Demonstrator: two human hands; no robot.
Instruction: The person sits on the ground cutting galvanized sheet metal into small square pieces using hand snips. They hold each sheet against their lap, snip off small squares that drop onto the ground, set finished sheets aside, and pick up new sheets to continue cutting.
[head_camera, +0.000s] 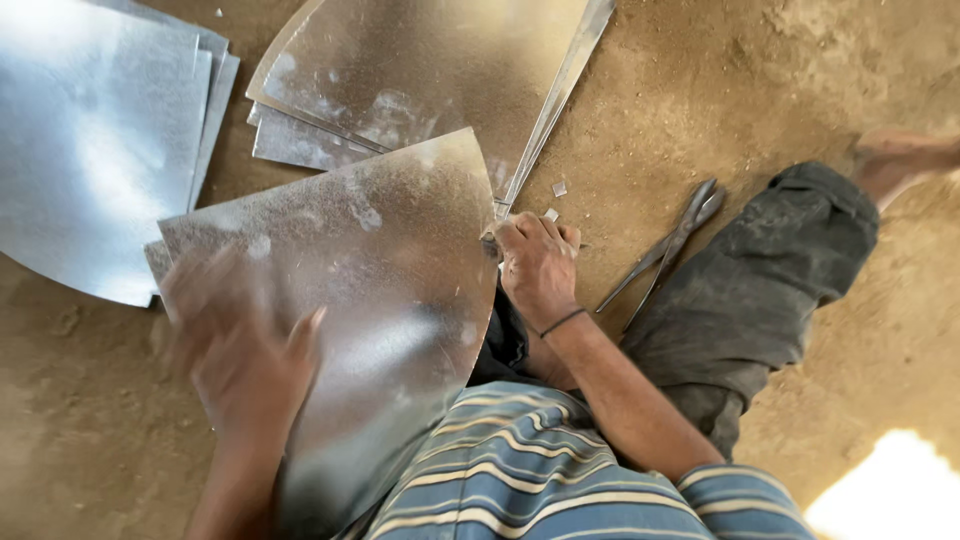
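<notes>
Your right hand pinches the curved edge of the metal sheet; your blurred left hand lies flat, fingers spread, on its near-left part.

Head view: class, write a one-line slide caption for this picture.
Seated on a dirt floor, a person grips a curved sheet-metal piece with the right hand, blurred left hand on it, tin snips alongside.
</notes>
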